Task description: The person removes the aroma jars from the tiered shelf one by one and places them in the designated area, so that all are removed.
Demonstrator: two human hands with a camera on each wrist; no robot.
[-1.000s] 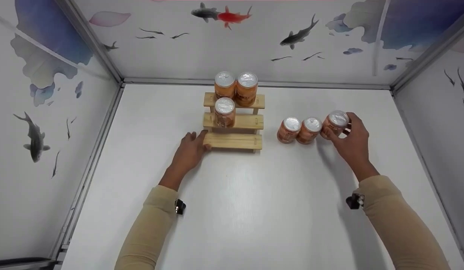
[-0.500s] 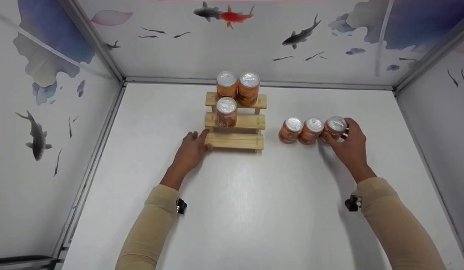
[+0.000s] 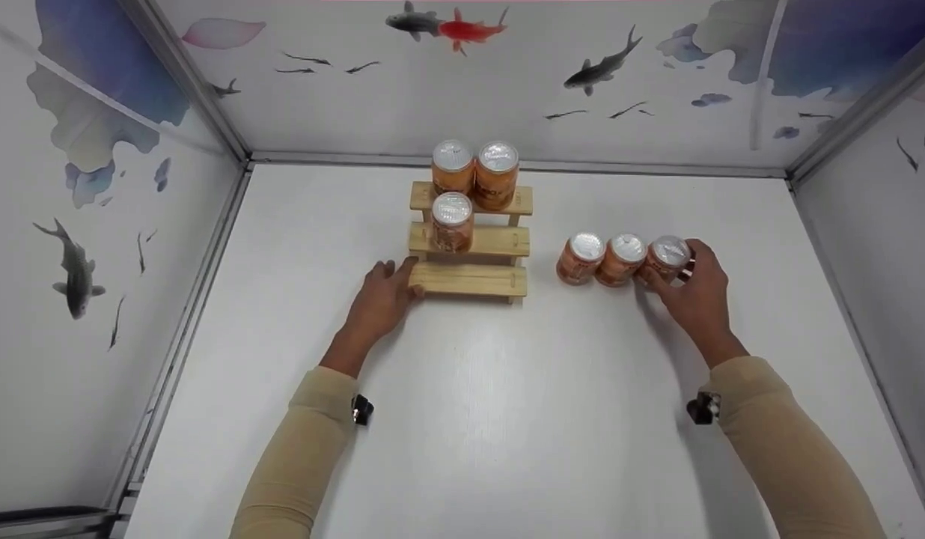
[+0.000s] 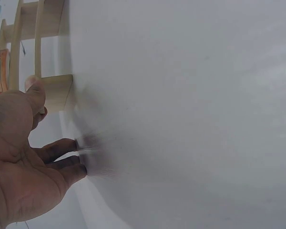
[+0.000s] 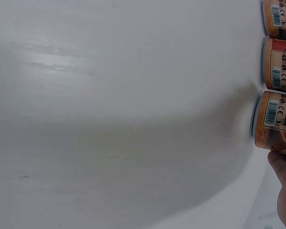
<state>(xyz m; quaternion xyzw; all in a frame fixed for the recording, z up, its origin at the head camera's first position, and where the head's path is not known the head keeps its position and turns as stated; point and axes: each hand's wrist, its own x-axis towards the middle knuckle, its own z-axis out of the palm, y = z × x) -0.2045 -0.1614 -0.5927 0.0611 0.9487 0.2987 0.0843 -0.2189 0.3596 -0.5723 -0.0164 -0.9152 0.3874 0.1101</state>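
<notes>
My right hand [image 3: 694,296] grips an orange-labelled can [image 3: 667,258] with a silvery lid, thumb on its near side and fingers round the far right. It stands at the right end of a row, close beside a middle can [image 3: 621,260] and a left can [image 3: 581,259]. In the right wrist view, the gripped can [image 5: 275,119] shows a barcode. My left hand [image 3: 384,296] pinches the left end of the three-tier wooden rack [image 3: 470,280] at its lowest step. Thumb and forefinger [image 4: 35,93] hold the board's edge, while the other fingertips touch the table.
Two cans [image 3: 495,180] stand side by side on the rack's top step, and one can [image 3: 452,224] is at the left of the middle step. Panels with painted fish [image 3: 597,71] enclose the white table [image 3: 492,419] at the back and sides.
My right hand has brought its can left and toward me, up against the other two in the row. My left hand stays at the rack, and the cans on it are unmoved.
</notes>
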